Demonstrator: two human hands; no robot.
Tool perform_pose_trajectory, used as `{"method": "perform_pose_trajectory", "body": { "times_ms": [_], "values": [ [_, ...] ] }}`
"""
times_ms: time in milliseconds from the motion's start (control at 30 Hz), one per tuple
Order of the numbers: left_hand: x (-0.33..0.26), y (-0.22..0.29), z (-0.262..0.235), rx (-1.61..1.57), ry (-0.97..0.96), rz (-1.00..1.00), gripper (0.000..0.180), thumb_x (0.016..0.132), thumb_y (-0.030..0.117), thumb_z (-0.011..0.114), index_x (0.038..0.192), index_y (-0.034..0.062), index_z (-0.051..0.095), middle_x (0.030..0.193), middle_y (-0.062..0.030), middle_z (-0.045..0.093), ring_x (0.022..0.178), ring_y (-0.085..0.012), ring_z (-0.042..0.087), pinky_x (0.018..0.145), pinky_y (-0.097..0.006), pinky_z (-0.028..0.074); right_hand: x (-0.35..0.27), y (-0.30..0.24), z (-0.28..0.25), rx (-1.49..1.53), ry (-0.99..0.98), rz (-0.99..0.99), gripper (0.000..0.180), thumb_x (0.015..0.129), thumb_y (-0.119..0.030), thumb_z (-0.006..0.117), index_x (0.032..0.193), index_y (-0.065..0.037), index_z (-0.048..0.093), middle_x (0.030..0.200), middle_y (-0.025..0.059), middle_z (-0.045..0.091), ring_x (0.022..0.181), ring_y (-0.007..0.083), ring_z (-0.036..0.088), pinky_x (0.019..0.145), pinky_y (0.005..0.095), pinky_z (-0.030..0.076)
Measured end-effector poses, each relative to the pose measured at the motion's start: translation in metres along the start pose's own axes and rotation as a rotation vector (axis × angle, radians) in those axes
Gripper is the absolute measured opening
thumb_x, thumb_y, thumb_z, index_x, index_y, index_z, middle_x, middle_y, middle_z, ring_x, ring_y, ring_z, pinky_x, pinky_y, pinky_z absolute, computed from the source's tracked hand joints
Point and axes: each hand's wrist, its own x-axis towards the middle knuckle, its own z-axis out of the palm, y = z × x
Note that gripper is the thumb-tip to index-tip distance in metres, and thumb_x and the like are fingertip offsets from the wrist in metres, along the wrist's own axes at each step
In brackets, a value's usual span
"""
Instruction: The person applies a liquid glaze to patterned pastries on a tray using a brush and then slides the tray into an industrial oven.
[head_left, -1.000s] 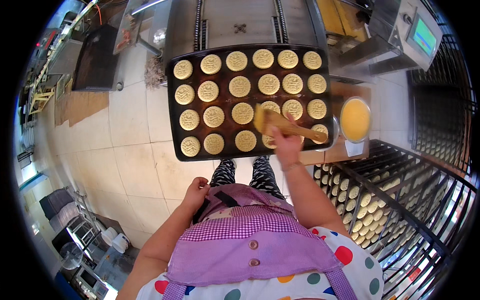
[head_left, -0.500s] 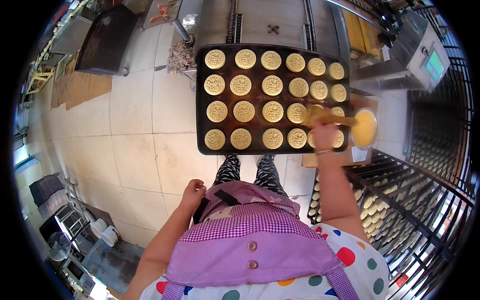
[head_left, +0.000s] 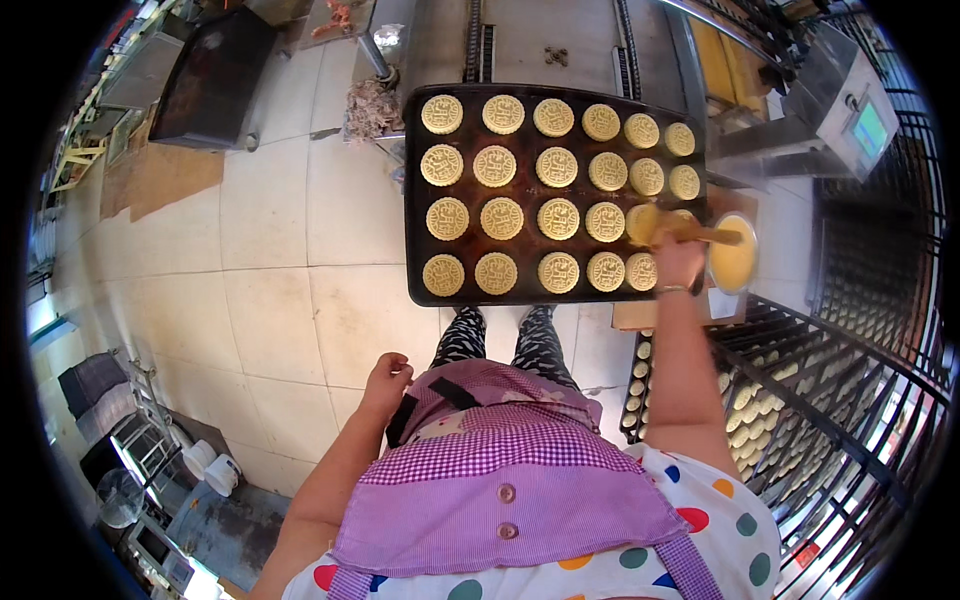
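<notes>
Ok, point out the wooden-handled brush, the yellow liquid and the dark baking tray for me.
Wooden-handled brush (head_left: 714, 236): head view, on the handle.
Yellow liquid (head_left: 733, 266): head view, on its surface.
Dark baking tray (head_left: 528, 246): head view, on bare metal between pastries (head_left: 558, 219).

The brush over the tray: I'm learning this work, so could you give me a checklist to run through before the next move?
1. Brush held: ok; the right hand grips it.
2. Bristles touching a cake: cannot tell; that spot is blurred and partly covered.
3. Round cakes spaced apart: ok for those in plain view on the dark tray.
4. Yellow liquid at hand: ok; its bowl is just off the tray's right side.
5. Handle end clear of the bowl: cannot tell; they overlap in this view.
6. Left hand off the tray: ok; it is near the apron.
</notes>
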Motion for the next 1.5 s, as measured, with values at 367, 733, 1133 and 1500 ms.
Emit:
{"method": "perform_pose_trajectory", "body": {
  "times_ms": [367, 733, 1133, 1500],
  "values": [
    [0.005, 0.024, 0.01, 0.032, -0.06, 0.061, 0.024, 0.082, 0.014, 0.058, 0.103, 0.0039, 0.05, 0.087, -0.0064, 0.056, 0.073, -0.0152, 0.056, 0.064, -0.028, 0.043, -0.202, -0.043, 0.095, 0.123, -0.633, -0.305, 0.045, 0.077, -0.011, 0.061, 0.119, 0.001, 0.049, 0.11, 0.0166, 0.058, 0.103, 0.0253, 0.056, 0.086, 0.0335, 0.044],
    [0.013, 0.014, 0.011, 0.129, -0.07, 0.037, 0.026, 0.08, 0.013, 0.059, 0.102, 0.0038, 0.05, 0.088, -0.0068, 0.056, 0.072, -0.0157, 0.057, 0.064, -0.027, 0.044, -0.05, 0.098, -0.063, -0.139, -0.029, 0.086, 0.043, 0.082, -0.037, 0.056, 0.088, 0.006, 0.063, 0.08, 0.0226, 0.064, 0.073, 0.0344, 0.063, 0.065, 0.0434, 0.048],
    [0.008, 0.029, 0.025, 0.082, -0.037, 0.059, 0.028, 0.079, 0.009, 0.059, 0.103, 0.0012, 0.049, 0.088, -0.0074, 0.055, 0.073, -0.0158, 0.056, 0.067, -0.027, 0.046, -0.014, 0.081, -0.099, -0.068, -0.001, -0.096, 0.026, 0.081, -0.02, 0.057, 0.091, 0.004, 0.062, 0.09, 0.0214, 0.064, 0.083, 0.0323, 0.063, 0.074, 0.0354, 0.049],
    [0.006, -0.015, 0.013, -0.094, 0.015, 0.069, 0.029, 0.079, 0.011, 0.06, 0.104, -0.0001, 0.05, 0.091, -0.0089, 0.057, 0.078, -0.0167, 0.057, 0.07, -0.027, 0.048, -0.119, 0.0, 0.037, -0.241, -0.731, -0.094, 0.037, 0.081, -0.015, 0.058, 0.115, -0.002, 0.051, 0.105, 0.0098, 0.06, 0.095, 0.017, 0.057, 0.083, 0.0304, 0.045]
  ]
}}
